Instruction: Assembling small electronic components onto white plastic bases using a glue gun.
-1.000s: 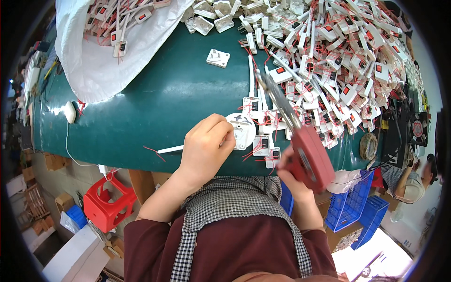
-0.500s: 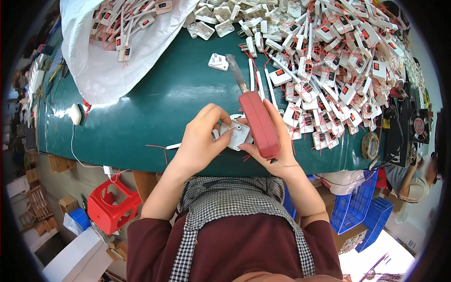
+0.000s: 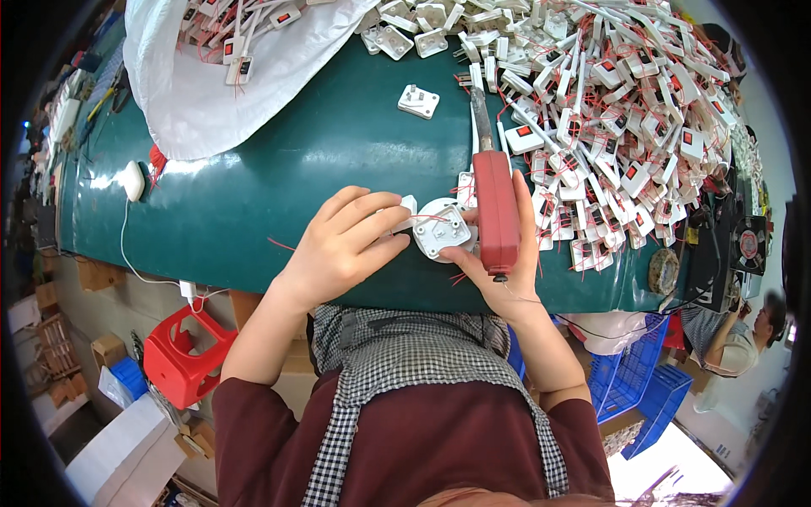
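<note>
My right hand (image 3: 505,283) is wrapped round a tool with a boxy red handle (image 3: 496,203) and a long metal shaft, resembling a soldering iron. The shaft points away from me over the table. The same hand's thumb and fingers steady a white plastic housing (image 3: 444,233), its open inner side up, with small posts and a thin red wire across it. Close on its left, my left hand (image 3: 345,245) has curled fingers around a small white part (image 3: 409,211), partly hidden, at the wire's end. A loose white plug piece (image 3: 418,101) lies beyond on the table.
A big heap of white switch units (image 3: 608,135) with red wires covers the right side of the green table (image 3: 279,194). At the far left lies a white sack (image 3: 194,118) holding more. A tape roll (image 3: 663,270), red stool (image 3: 182,355) and blue crates (image 3: 629,372) are around.
The red tool has swung more upright and shifted right. My left fingers have drawn back left from the housing, showing more of it and the red wire. The view has shifted slightly.
</note>
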`<state>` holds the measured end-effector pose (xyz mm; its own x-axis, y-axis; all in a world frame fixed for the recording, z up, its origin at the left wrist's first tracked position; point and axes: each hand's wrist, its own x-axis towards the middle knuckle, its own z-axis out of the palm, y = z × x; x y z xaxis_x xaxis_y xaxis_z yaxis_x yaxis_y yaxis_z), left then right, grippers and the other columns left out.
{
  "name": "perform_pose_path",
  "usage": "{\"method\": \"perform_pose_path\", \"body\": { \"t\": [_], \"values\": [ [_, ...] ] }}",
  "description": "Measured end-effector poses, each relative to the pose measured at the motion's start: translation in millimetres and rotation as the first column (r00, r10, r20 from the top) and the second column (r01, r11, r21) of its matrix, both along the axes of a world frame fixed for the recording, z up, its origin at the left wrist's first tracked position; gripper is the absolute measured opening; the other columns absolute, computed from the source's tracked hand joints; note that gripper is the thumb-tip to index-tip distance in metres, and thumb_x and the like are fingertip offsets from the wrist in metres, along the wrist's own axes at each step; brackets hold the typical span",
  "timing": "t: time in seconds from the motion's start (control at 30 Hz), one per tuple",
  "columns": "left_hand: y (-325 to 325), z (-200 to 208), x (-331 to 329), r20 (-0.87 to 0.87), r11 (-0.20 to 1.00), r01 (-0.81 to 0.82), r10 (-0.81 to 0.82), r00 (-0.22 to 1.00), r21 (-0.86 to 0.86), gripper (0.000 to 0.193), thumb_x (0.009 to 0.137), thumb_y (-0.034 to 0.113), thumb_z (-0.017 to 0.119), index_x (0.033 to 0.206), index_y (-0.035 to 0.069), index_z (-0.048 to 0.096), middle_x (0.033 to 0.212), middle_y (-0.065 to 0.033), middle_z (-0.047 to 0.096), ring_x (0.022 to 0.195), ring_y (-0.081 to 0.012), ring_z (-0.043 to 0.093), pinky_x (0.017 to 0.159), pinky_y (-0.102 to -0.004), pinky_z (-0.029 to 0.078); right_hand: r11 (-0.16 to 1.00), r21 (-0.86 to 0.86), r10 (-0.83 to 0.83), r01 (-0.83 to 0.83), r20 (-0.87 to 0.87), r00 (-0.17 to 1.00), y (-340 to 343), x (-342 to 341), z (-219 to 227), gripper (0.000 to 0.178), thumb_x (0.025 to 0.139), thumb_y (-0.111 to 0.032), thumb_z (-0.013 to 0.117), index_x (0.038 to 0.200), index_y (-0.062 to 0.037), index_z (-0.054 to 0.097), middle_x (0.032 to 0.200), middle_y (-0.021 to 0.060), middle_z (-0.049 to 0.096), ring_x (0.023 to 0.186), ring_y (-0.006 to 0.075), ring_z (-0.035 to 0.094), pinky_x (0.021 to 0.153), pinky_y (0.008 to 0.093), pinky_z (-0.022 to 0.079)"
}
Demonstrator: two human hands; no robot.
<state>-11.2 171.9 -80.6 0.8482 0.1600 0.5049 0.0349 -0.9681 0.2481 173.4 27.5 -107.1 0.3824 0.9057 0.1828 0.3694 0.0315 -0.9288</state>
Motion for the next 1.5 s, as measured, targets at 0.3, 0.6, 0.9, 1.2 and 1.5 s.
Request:
{"method": "perform_pose_path", "body": {
  "t": [0.3, 0.6, 0.9, 1.2, 1.5],
  "values": [
    [6.1, -19.1, -1.4, 0.038, 0.964, 0.018, -0.008, 0.999, -0.265, 0.023, 0.066, 0.003, 0.074, 0.089, 0.006, 0.069, 0.096, -0.0043, 0.065, 0.085, -0.0226, 0.06, 0.071, -0.0343, 0.048, 0.954, 0.094, 0.299, -0.284, -0.276, 0.914, 9.3, 31.2, 2.4, 0.099, 0.074, 0.0, 0.077, 0.151, -0.0061, 0.014, 0.133, 0.0193, 0.051, 0.122, 0.0258, 0.054, 0.098, 0.0361, 0.045],
    [17.2, -18.0, 5.1, 0.148, 0.96, -0.005, 0.049, 0.988, -0.281, 0.024, 0.064, 0.004, 0.075, 0.087, 0.007, 0.071, 0.08, -0.0024, 0.064, 0.074, -0.0213, 0.055, 0.071, -0.0338, 0.045, 0.977, -0.069, 0.199, -0.201, -0.028, 0.98, -3.9, 21.3, -3.7, 0.108, 0.073, 0.004, 0.077, 0.152, -0.0069, 0.004, 0.122, 0.0174, 0.056, 0.11, 0.0253, 0.058, 0.095, 0.0381, 0.046],
    [-37.4, 12.3, 32.2, -0.052, 0.924, -0.227, 0.222, 0.974, -0.307, 0.013, 0.067, 0.006, 0.073, 0.078, 0.008, 0.067, 0.094, -0.0041, 0.059, 0.093, -0.0229, 0.055, 0.088, -0.0444, 0.041, 1.0, -0.022, 0.0, 0.003, 0.125, 0.992, -7.3, -1.7, -4.9, 0.114, 0.066, -0.003, 0.084, 0.15, -0.0014, 0.006, 0.113, 0.0127, 0.058, 0.106, 0.0216, 0.06, 0.091, 0.0358, 0.05],
    [-23.8, 19.8, 36.9, -0.279, 0.755, -0.232, 0.068, 0.958, -0.613, 0.01, 0.073, 0.003, 0.069, 0.082, 0.003, 0.065, 0.108, -0.0116, 0.058, 0.101, -0.0295, 0.059, 0.085, -0.0373, 0.047, 1.0, 0.007, -0.026, 0.025, 0.184, 0.983, -20.4, 3.1, 0.5, 0.109, 0.07, -0.001, 0.081, 0.15, -0.0022, 0.008, 0.12, 0.0117, 0.057, 0.109, 0.0211, 0.059, 0.088, 0.034, 0.049],
    [-32.1, 15.8, 34.6, -0.256, 0.763, -0.287, 0.163, 0.953, -0.579, 0.007, 0.074, 0.002, 0.067, 0.08, 0.002, 0.065, 0.109, -0.0097, 0.06, 0.093, -0.0259, 0.064, 0.079, -0.0347, 0.051, 0.963, -0.196, -0.259, 0.187, -0.461, 0.849, -140.5, -11.9, 53.8, 0.044, 0.079, 0.0, 0.066, 0.121, 0.0024, 0.054, 0.1, 0.0085, 0.062, 0.085, 0.0129, 0.06, 0.078, 0.0266, 0.049]
  ]
}}
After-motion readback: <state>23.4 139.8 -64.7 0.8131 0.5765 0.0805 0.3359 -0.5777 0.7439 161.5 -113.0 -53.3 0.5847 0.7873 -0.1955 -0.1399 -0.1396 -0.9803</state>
